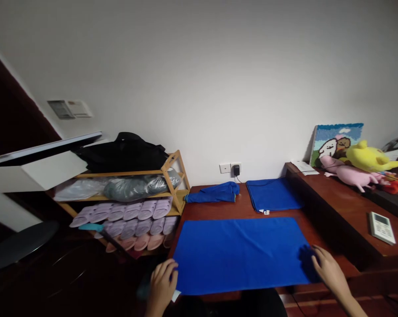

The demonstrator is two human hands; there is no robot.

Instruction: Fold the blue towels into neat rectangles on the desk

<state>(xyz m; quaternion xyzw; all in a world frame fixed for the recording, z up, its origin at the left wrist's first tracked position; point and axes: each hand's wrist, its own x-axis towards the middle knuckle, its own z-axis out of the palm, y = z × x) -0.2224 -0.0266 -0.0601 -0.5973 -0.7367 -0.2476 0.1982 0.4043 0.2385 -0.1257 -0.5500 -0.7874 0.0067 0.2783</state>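
A blue cloth (245,253) lies spread flat on the brown wooden table, with faint creases right of its middle. At its left edge is my left hand (163,281), fingers loosely bent and nothing seen in them; a white tag (175,295) shows just below. Over by the right edge, my right hand (329,268) hovers with fingers apart and casts a shadow on the cloth. Behind lie a folded blue cloth (274,193) with a white tag, at the right, and a loosely bunched blue cloth (213,193), at the left.
A wooden rack (175,176) on the left holds slippers (126,210), plastic-wrapped things and a black bag (126,154). The raised brown cabinet (347,200) on the right carries plush toys (367,158), a picture and a white remote (382,227). A black plug (236,169) sits in the wall socket.
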